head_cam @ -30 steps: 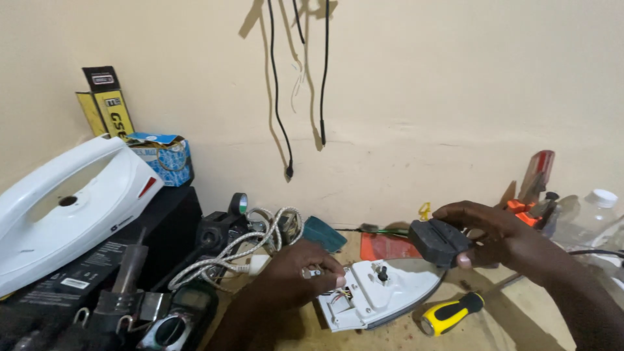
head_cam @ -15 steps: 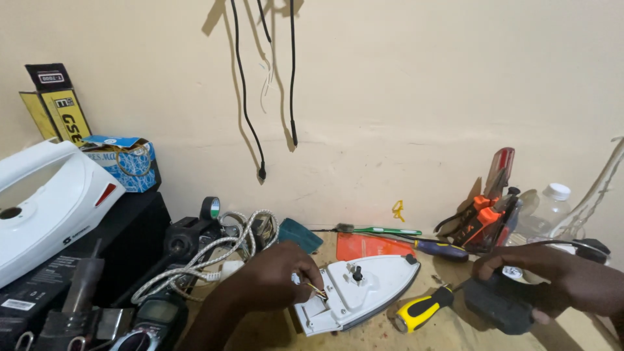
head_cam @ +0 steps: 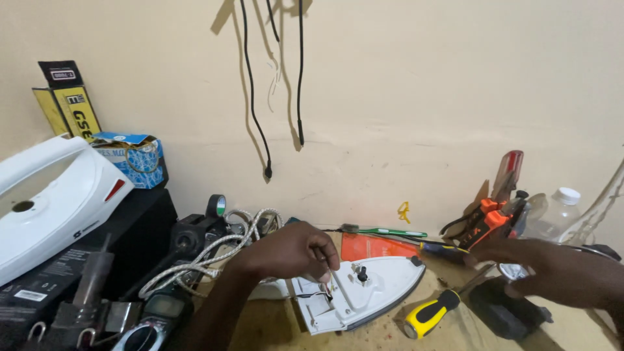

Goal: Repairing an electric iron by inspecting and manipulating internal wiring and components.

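My left hand (head_cam: pixel 292 250) rests on the rear of a white iron base (head_cam: pixel 361 292) lying flat on the bench, its fingertips pinching thin wires at the base's back end. My right hand (head_cam: pixel 549 270) hovers at the right with fingers spread and nothing in it. It is just above a dark block-shaped part (head_cam: pixel 510 312) lying on the bench. A yellow and black screwdriver (head_cam: pixel 432 312) lies between the iron base and that dark part.
A white iron cover (head_cam: pixel 52 201) sits on black boxes at the left, with a braided cord (head_cam: pixel 208 253) and tape roll beside it. Orange-handled tools (head_cam: pixel 487 221), a clear bottle (head_cam: pixel 552 214) and a green-handled tool (head_cam: pixel 390 231) lie along the wall. Black wires hang above.
My right hand carried the dark part from above the iron base out to the right, set it on the bench and let go. My left hand stayed at the base's rear.
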